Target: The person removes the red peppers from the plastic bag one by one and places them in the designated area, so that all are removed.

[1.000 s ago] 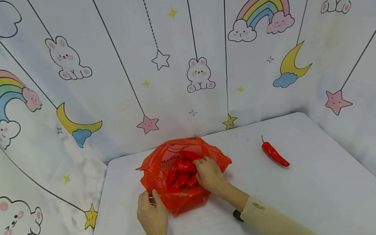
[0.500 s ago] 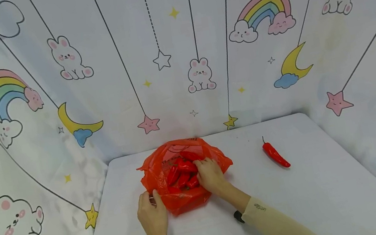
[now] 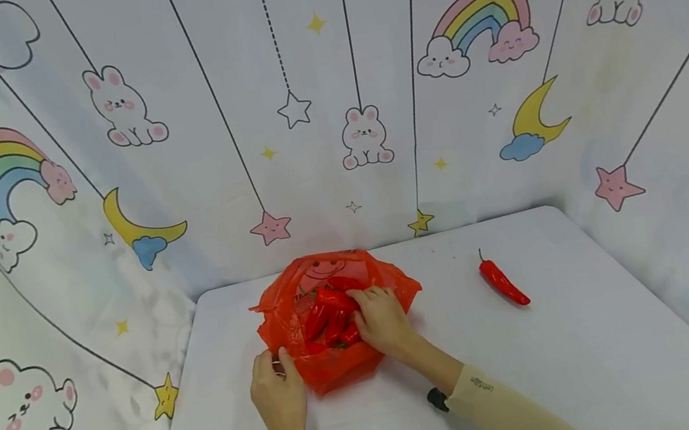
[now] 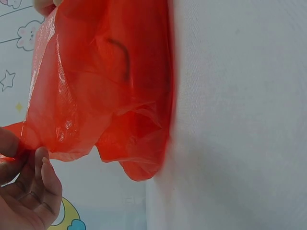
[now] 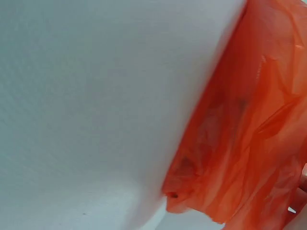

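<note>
An orange-red plastic bag (image 3: 337, 370) stands with its mouth spread wide on the white table. Several glossy red chili peppers (image 3: 316, 318) lie piled inside it. My left hand (image 3: 278, 396) holds the bag's near left rim; in the left wrist view its thumb and fingers pinch the thin film (image 4: 67, 110). Reaching in over the right side, my right hand (image 3: 383, 322) grips a red chili pepper (image 3: 340, 300) at the top of the pile. Its fingertips are partly hidden among the peppers. In the right wrist view the bag wall (image 5: 249, 143) covers most of that hand.
One red chili pepper (image 3: 503, 283) with a thin stem lies alone on the table (image 3: 591, 356), right of the bag. Behind and along the sides hangs a white cloth (image 3: 326, 187) printed with rabbits, stars and rainbows. Black wrist-camera mounts (image 3: 437, 400) show near both forearms.
My right hand's fingers have shifted slightly up and left over the peppers, and the top ones have moved a little. The left hand stays on the rim.
</note>
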Action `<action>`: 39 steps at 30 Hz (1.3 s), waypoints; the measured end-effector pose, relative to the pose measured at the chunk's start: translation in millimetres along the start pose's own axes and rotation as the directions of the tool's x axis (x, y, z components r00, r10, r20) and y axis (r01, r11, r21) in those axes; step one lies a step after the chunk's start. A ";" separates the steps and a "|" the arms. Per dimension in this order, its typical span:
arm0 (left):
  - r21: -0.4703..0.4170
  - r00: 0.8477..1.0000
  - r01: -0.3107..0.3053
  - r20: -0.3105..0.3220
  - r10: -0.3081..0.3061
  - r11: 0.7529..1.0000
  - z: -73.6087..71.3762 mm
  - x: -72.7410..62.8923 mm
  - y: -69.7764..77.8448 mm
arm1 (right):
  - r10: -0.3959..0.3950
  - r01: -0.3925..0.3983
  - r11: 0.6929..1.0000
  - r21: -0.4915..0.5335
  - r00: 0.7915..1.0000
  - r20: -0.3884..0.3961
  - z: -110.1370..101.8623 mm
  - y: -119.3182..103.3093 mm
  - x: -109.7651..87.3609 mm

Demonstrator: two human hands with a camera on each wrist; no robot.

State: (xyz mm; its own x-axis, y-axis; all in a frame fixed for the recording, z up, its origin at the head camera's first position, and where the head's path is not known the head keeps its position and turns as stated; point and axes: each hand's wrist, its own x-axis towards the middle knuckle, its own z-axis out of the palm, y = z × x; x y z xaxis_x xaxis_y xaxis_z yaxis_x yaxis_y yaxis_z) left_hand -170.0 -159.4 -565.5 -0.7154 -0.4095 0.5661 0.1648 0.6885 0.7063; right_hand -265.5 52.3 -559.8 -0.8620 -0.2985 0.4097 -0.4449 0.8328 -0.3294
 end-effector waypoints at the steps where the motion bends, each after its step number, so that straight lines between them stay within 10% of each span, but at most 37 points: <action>1: 0.000 1.000 0.000 -0.001 0.000 1.000 0.2 0.1 -0.2 | 0.001 -0.001 1.000 0.007 1.000 -0.008 -1.0 -1.0 -0.2; 39: -0.002 0.999 -0.033 -0.011 0.033 0.999 3.1 -0.1 -5.0 | 0.033 0.017 0.980 0.200 0.970 -0.242 -32.8 -13.6 -3.3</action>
State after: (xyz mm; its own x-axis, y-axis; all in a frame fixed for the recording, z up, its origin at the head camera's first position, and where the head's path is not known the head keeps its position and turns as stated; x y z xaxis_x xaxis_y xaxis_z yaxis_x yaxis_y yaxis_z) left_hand -172.9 -160.9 -570.5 -0.7022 -0.3930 0.5937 0.1896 0.7006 0.6879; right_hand -248.6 57.2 -528.7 -0.7917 -0.1495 0.5923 -0.4991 0.7174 -0.4861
